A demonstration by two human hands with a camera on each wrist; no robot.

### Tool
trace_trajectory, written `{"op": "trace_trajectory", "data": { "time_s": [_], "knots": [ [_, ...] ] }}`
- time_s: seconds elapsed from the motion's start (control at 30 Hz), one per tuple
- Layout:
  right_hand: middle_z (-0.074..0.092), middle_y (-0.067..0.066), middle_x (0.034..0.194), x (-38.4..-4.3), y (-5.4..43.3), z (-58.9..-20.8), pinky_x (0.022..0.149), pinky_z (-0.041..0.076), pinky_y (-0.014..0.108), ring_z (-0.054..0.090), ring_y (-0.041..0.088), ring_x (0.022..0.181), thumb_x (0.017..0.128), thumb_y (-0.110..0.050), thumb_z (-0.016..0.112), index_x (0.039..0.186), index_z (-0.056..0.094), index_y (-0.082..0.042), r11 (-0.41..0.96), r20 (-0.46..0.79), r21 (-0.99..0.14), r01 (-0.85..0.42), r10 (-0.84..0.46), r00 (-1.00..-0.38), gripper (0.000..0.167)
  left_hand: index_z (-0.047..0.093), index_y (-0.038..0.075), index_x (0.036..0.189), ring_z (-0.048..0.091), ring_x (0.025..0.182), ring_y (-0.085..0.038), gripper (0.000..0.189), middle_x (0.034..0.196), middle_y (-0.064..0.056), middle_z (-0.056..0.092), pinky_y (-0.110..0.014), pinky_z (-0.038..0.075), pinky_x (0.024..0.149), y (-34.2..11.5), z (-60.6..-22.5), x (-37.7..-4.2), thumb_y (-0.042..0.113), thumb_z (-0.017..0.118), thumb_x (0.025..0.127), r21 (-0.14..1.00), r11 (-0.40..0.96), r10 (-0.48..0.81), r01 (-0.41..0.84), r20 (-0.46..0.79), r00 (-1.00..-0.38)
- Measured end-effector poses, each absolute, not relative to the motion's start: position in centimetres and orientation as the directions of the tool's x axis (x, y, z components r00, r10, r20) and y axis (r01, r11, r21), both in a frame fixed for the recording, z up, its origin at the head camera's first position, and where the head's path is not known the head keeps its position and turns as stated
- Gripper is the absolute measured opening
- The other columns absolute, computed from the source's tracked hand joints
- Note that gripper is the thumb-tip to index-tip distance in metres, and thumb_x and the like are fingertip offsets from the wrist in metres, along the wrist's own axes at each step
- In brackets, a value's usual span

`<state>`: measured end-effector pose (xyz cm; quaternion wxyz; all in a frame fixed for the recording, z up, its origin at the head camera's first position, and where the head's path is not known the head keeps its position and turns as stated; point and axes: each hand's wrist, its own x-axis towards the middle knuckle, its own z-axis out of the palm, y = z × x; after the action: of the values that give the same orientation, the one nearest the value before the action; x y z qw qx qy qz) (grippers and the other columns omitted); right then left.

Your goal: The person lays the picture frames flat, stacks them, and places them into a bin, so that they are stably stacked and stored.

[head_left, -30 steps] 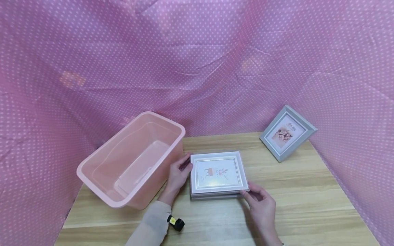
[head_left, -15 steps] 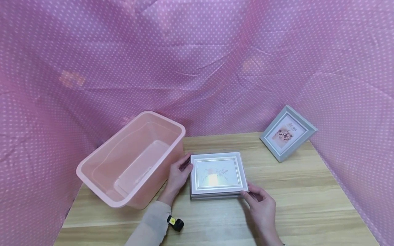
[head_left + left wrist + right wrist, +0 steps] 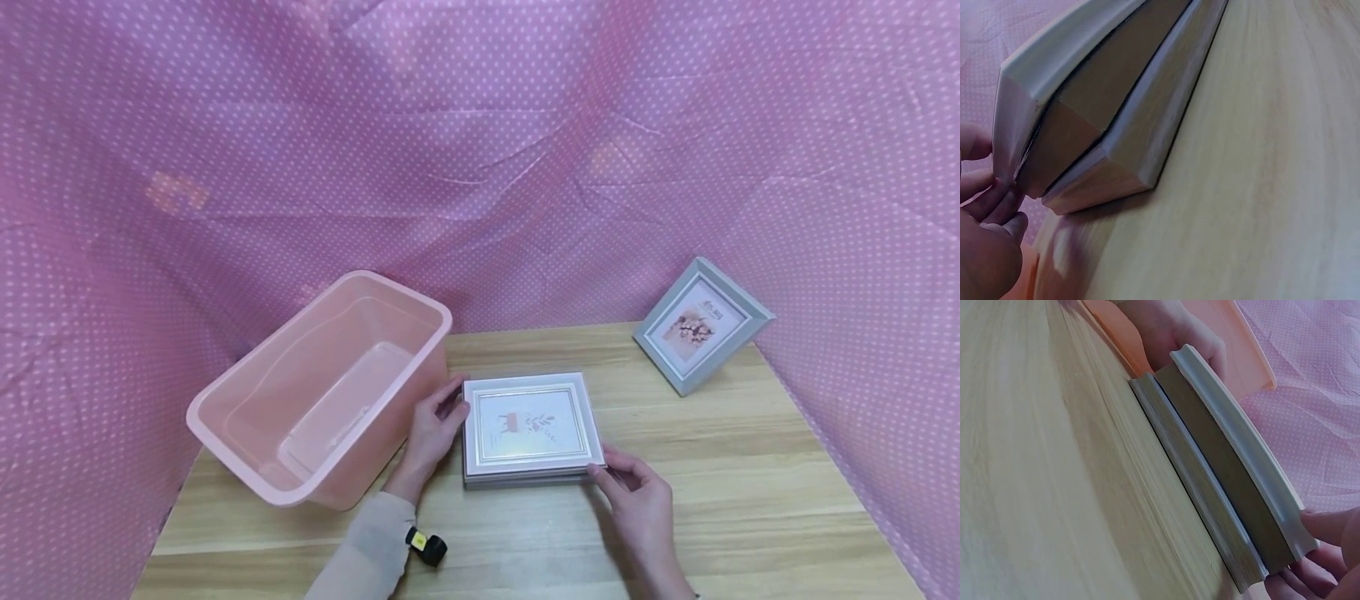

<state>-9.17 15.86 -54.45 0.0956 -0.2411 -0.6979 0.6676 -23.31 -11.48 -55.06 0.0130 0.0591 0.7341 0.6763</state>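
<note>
Three picture frames lie stacked flat on the table, the top one a white picture frame [image 3: 532,382] with a deer and leaf print. Under it come a brown picture frame [image 3: 1229,462] and a greyish one [image 3: 1154,119] at the bottom. My left hand [image 3: 433,429] holds the white frame's left side, thumb at its edge and fingers along the side. At the near right corner my right hand [image 3: 641,500] grips it too, thumb on the white frame and the other fingers low beside the stack.
A pink plastic tub [image 3: 315,400] stands left of the stack, close to the left forearm. A grey-green picture frame [image 3: 697,329] with a flower print stands propped at the back right of the wooden table [image 3: 735,500]. Pink dotted cloth [image 3: 480,167] hangs behind and on both sides.
The white frame has shifted very slightly toward me, both hands staying at its edges. A bright glare crossed its glass half a second ago and has faded.
</note>
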Motion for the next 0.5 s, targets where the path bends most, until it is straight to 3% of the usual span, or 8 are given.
{"op": "trace_trajectory", "data": {
  "time_s": [0.3,0.5],
  "knots": [
    [0.071,0.023,0.14,-9.0,16.5,-54.7,0.094,0.059,0.011,0.071,-0.007,0.104,0.093,-0.005,0.083,0.127,0.07,0.005,0.015,-0.222,-0.968,0.252,0.428,-0.876,0.037,0.057,-0.001,0.152,0.053,0.15,-0.042,0.053,0.158,-0.022,0.058,-0.046,0.042,0.127,-11.5,-55.4,-23.3,-0.003,0.067,0.1,0.995,0.088,0.111,0.052,0.042,-0.993],
    [0.072,0.021,0.14,-9.0,16.9,-54.7,0.093,0.057,0.008,0.069,-0.008,0.107,0.103,-0.014,0.074,0.135,0.069,-0.002,0.072,-0.217,-0.961,0.268,0.409,-0.886,0.035,0.055,0.0,0.154,0.056,0.146,-0.042,0.054,0.159,-0.022,0.056,-0.043,0.046,0.124,-11.4,-55.5,-23.4,-0.002,0.067,0.1,0.995,0.089,0.104,0.051,0.042,-0.994]
  ]
}}
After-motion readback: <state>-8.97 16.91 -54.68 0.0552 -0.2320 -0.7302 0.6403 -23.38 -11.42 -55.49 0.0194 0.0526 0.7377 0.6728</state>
